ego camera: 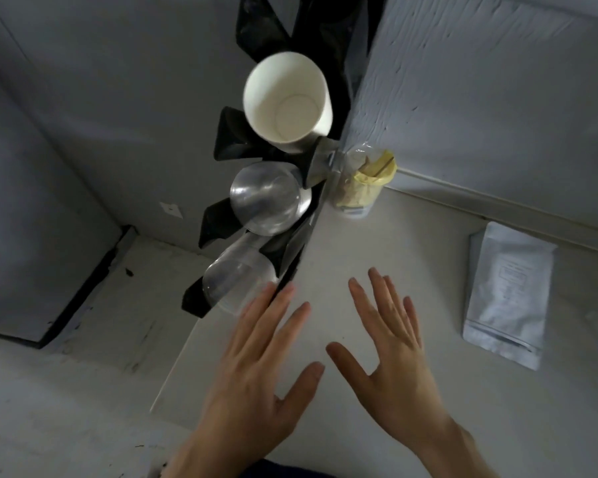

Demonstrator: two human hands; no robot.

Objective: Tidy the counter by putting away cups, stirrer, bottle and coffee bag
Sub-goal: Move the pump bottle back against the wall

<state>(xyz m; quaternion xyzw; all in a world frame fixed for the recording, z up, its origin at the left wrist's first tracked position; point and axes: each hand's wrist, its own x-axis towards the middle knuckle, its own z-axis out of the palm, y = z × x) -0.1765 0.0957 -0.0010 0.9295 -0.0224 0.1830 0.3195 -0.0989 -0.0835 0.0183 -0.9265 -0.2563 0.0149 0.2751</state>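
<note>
Both hands, L (256, 367) & R (394, 353), fingers spread wide, empty; silver coffee bag (508, 294) flat, sealed.

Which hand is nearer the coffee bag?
Right. The right hand hovers open just left of the coffee bag; the left hand is farther left, near the counter edge.

The scene is dim, with soft, cool, even light and a grey cast. The pale off-white counter (377, 257) is the brightest area; the far left corners fall into shade. Faint glints sit on the round clear plastic cup (268, 200). The whole frame is slightly soft, and print on the silvery foil coffee bag (508, 294) is unreadable. Wide-angle distortion bends wall edges outward.
</note>
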